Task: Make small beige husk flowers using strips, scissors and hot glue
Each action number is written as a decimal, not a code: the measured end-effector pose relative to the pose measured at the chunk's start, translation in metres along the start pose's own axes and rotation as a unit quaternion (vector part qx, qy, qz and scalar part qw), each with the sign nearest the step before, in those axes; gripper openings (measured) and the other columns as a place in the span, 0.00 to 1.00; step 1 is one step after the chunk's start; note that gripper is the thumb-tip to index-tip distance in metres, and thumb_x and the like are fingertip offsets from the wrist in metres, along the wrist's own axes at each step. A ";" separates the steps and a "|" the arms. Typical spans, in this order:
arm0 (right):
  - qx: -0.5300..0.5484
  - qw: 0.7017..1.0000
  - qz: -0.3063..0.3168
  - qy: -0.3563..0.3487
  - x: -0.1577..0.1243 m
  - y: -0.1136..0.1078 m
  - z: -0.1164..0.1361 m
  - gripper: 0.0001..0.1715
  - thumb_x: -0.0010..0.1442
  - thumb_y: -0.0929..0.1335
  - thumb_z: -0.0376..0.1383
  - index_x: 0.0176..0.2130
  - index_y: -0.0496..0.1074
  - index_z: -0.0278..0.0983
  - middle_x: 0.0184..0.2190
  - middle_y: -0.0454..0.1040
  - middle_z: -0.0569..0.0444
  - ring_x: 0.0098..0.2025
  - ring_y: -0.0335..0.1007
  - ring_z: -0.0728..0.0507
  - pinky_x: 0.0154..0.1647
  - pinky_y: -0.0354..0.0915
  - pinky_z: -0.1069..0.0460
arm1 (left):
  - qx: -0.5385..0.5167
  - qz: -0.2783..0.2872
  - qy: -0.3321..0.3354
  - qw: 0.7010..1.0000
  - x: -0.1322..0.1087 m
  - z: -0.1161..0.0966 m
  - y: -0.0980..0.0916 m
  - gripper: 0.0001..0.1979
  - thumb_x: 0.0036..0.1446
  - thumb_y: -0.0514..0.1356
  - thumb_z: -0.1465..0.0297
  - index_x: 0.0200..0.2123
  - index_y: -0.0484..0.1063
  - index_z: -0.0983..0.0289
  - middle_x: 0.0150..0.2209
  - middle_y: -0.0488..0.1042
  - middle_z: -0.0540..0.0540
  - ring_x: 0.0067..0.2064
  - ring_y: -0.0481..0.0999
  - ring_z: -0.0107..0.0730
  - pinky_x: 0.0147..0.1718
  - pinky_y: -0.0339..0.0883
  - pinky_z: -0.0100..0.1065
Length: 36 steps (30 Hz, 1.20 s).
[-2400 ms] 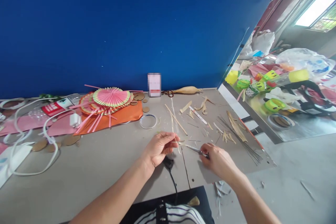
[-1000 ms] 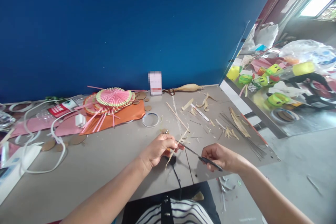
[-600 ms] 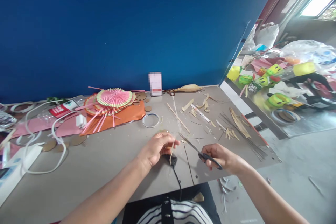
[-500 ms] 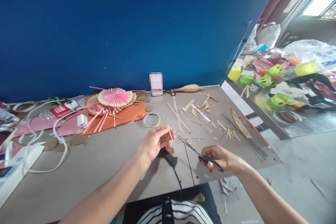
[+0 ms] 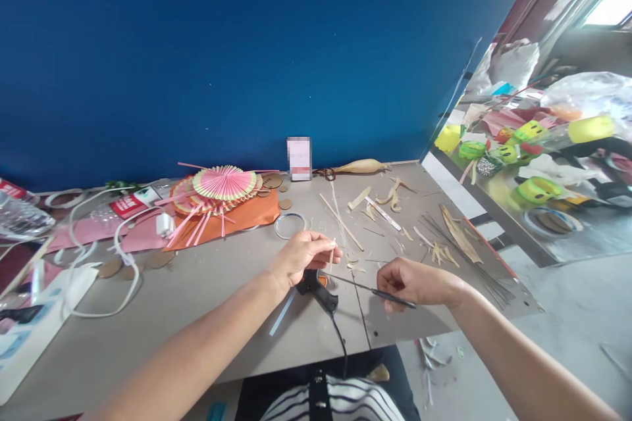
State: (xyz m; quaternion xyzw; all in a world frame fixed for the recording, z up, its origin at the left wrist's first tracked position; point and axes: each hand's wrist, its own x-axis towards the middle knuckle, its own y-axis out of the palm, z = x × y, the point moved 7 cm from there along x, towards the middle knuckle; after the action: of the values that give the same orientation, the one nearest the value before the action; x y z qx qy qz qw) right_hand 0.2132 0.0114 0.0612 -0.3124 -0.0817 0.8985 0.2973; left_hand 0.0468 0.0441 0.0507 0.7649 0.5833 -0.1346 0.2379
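Observation:
My left hand pinches a short, thin straw-coloured strip upright above the grey table. Just below that hand lies a black glue gun, its cord running toward me. To the right, my right hand is closed on black-handled scissors. Their blades are together and point left toward the strip.
Straw scraps and thin sticks litter the table's right side. A clear tape ring lies behind my left hand. Pink folded paper fans rest on orange paper, white cables at left. A blue wall stands behind; a cluttered table sits at right.
The scissors drew back from the strip and closed. My left hand lifted the strip, then brought it down over the glue gun. The view shifted slightly left.

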 end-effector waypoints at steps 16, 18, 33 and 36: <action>-0.028 0.999 -0.014 0.017 -0.004 0.000 -0.002 0.10 0.42 0.68 0.36 0.18 0.64 0.34 0.14 0.64 0.60 0.20 0.61 0.52 0.18 0.52 0.59 | 0.000 0.006 -0.016 1.000 -0.001 0.003 0.007 0.11 0.38 0.65 0.66 0.22 0.68 0.67 0.26 0.76 0.55 0.29 0.75 0.32 0.28 0.63 0.31; -0.036 0.999 -0.016 0.015 -0.003 -0.001 -0.003 0.12 0.42 0.69 0.38 0.18 0.63 0.34 0.13 0.62 0.61 0.20 0.60 0.52 0.18 0.50 0.59 | 0.000 0.008 -0.018 1.000 -0.001 0.003 0.008 0.11 0.38 0.65 0.66 0.22 0.68 0.67 0.26 0.76 0.56 0.29 0.75 0.33 0.28 0.63 0.31; -0.080 0.997 -0.020 0.005 -0.004 -0.001 -0.002 0.20 0.42 0.70 0.44 0.17 0.57 0.35 0.14 0.53 0.64 0.18 0.46 0.55 0.17 0.46 0.58 | -0.001 0.000 -0.024 1.000 -0.001 0.005 0.010 0.13 0.36 0.66 0.65 0.22 0.68 0.67 0.25 0.76 0.55 0.28 0.75 0.33 0.27 0.64 0.32; -0.079 0.997 -0.020 0.003 -0.004 0.000 0.000 0.20 0.42 0.70 0.44 0.17 0.57 0.35 0.14 0.53 0.64 0.18 0.46 0.55 0.17 0.46 0.58 | 0.000 -0.002 -0.021 1.000 0.000 0.004 0.010 0.12 0.37 0.66 0.65 0.22 0.68 0.67 0.25 0.76 0.55 0.28 0.75 0.33 0.27 0.65 0.32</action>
State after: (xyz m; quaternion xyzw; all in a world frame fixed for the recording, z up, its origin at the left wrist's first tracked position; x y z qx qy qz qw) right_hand 0.2159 0.0090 0.0632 -0.3357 -0.1577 0.8824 0.2896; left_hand 0.0562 0.0396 0.0492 0.7608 0.5794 -0.1510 0.2503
